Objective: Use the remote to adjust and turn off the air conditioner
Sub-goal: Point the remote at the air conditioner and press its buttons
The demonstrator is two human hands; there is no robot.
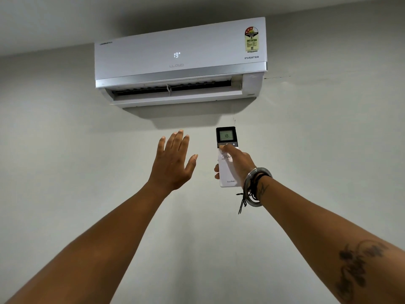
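Note:
A white air conditioner (179, 60) is mounted high on the wall, its lower flap open and its front display reading 19. My right hand (237, 163) holds a white remote (226, 170) upright, pointed at the unit. The remote's dark screen reads 18, and my thumb presses a button just under that screen. My left hand (173, 161) is raised beside the remote, below the flap, fingers spread and palm toward the wall, holding nothing.
A plain grey wall (65, 150) fills the view, meeting the ceiling (54, 18) above the unit. A thin crack (278, 77) runs right from the unit's corner. Bangles and a black thread sit on my right wrist (255, 185).

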